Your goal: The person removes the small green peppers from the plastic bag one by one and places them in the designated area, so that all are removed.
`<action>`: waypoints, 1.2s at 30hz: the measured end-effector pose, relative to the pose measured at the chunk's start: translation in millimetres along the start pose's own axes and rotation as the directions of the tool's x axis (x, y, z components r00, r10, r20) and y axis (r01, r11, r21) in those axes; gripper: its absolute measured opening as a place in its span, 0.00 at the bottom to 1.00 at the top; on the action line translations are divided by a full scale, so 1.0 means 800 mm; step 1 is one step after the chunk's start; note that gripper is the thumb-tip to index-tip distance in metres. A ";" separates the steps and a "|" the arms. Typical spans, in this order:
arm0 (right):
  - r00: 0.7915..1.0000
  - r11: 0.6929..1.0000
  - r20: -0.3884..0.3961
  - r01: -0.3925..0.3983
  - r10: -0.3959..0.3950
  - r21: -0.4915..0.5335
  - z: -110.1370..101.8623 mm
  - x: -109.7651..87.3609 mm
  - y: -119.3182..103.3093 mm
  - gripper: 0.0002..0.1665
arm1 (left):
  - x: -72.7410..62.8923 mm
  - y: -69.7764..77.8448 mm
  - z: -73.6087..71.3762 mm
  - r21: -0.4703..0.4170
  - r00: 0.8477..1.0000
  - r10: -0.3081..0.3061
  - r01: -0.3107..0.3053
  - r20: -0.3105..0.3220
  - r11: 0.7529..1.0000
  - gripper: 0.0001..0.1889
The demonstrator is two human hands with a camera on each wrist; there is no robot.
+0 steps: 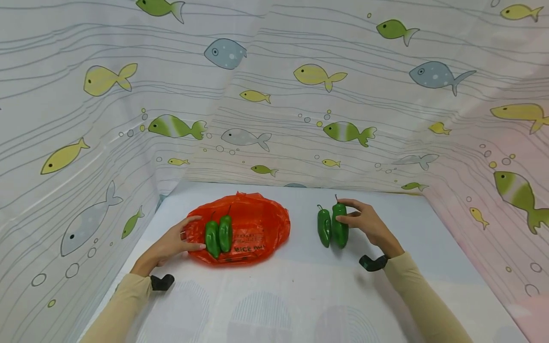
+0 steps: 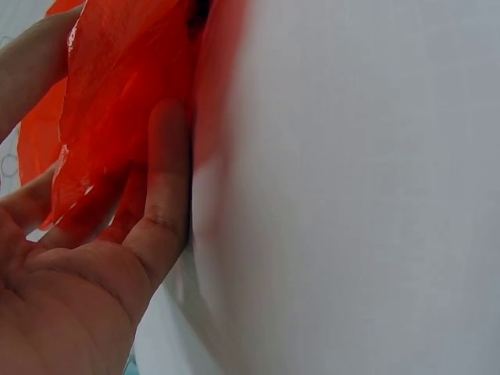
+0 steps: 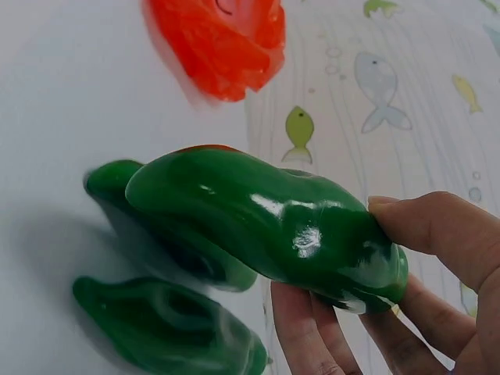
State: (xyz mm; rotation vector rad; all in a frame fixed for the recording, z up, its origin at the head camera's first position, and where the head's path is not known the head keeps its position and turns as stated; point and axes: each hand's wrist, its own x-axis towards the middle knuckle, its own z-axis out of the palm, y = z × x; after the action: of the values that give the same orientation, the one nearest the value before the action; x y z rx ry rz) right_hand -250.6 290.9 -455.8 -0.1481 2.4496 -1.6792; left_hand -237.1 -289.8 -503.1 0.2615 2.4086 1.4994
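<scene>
A red plastic bag [image 1: 257,209] lies spread on the table with two green peppers, one pepper [image 1: 212,238] beside another pepper [image 1: 225,233]. My left hand [image 1: 173,240] holds the bag's left edge; in the left wrist view its fingers [image 2: 162,199] partly show through the red plastic [image 2: 117,86]. To the right, my right hand [image 1: 364,221] grips a glossy green pepper [image 3: 266,219] between thumb and fingers. Under it, the right wrist view shows a second pepper [image 3: 168,320] and a third pepper [image 3: 187,250] on the table. One lies left of the gripped pepper [image 1: 340,224] in the head view.
Fish-patterned sheeting [image 1: 274,143] hangs behind and at both sides of the white table [image 1: 300,295]. A black wrist mount [image 1: 162,283] is on the left wrist, another black mount [image 1: 373,263] on the right. White table surface separates the bag from the right-hand peppers.
</scene>
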 end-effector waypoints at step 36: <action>0.984 0.987 -0.113 -0.147 0.139 -0.070 -0.045 0.005 0.054 0.44 | 0.000 -0.002 -0.002 -0.018 1.000 -0.007 0.007 0.002 1.000 0.52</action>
State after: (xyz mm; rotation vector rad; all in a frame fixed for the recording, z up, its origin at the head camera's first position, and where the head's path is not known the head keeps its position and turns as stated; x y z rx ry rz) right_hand -261.0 338.9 -484.0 0.1100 2.5368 -1.5710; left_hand -237.3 -291.5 -503.8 0.2508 2.3907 1.5165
